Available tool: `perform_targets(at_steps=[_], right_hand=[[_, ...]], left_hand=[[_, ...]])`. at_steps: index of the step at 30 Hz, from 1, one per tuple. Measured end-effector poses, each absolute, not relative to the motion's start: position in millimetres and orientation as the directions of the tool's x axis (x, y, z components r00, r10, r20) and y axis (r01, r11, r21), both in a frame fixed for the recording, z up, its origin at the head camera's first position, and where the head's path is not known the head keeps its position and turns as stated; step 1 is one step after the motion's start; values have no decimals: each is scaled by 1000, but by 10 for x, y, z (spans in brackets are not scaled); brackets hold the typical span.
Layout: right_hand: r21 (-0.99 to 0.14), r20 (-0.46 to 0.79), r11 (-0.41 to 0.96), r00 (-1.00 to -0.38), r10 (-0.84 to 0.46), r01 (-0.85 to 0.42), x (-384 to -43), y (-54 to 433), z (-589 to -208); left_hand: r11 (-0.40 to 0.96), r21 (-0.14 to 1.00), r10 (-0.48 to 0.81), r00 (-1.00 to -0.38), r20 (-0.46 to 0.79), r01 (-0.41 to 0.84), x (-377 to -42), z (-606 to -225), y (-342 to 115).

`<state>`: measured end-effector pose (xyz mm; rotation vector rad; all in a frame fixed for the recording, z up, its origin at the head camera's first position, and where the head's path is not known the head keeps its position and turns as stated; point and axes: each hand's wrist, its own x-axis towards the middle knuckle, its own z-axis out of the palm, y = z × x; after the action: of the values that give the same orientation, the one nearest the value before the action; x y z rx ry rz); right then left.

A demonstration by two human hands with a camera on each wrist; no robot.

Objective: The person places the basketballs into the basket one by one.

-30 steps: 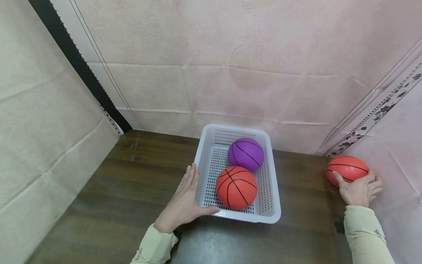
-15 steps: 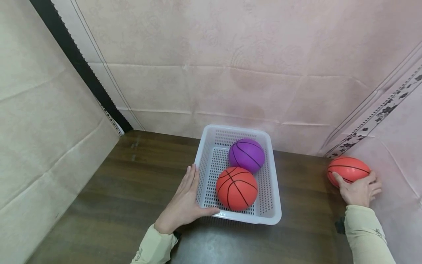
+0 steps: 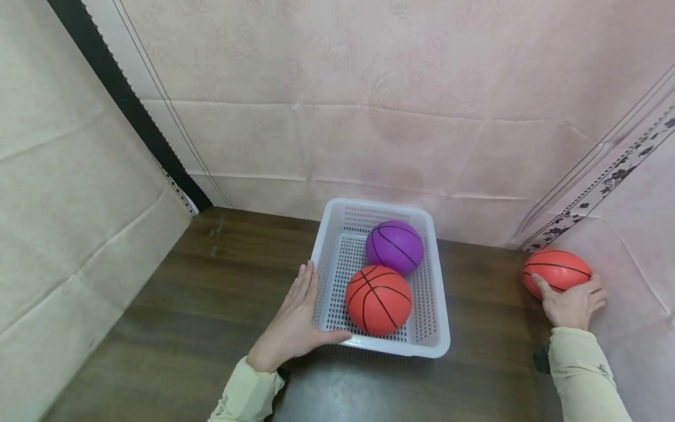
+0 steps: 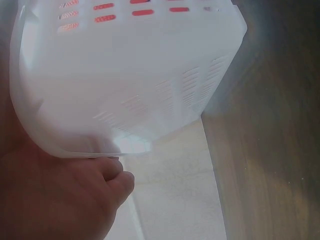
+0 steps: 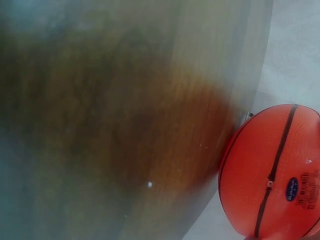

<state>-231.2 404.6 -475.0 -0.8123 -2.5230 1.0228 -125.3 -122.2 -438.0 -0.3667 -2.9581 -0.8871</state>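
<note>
A white perforated plastic basket [image 3: 440, 316] stands on the table in the head view. Inside it, a purple toy basketball [image 3: 394, 247] touches an orange-red toy basketball [image 3: 378, 300] in front of it. My left hand [image 3: 292, 328] rests at the basket's near left corner, fingers straight along the left side and thumb on the front rim; the left wrist view shows the hand against the basket [image 4: 125, 65]. At the table's right end, my right hand [image 3: 572, 306] grips another orange-red toy basketball [image 3: 556, 271]. That basketball [image 5: 272, 175] fills the right wrist view's right side.
The dark wooden table [image 3: 211, 316] meets a pale cloth wall [image 3: 369, 146] behind the basket. Cloth also hangs at the left [image 3: 79, 223] and at the right, close beside the right hand. A wide stretch of table separates the basket from the right-hand basketball.
The right hand's outer fingers have drawn in slightly toward the basketball, which stays in place. The left hand, the basket and the two basketballs in it show no visible movement.
</note>
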Motion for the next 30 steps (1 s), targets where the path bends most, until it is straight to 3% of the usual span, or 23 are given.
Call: perform_targets(at_steps=[15,24,30], right_hand=[[-755,185,584,-757,626,298,-2240,4007,-4760],[-747,212,616,-788,578,251,-2106,3853,-4572],[-716,308,680,-805,507,155,-2020,3767,-4493]], left_hand=[[815,529,220,-971,95,236,-1259,-4382,-1225],[813,535,219,-972,82,228,-1256,-4376,-1230],[813,537,217,-973,82,227,-1259,-4374,-1226]])
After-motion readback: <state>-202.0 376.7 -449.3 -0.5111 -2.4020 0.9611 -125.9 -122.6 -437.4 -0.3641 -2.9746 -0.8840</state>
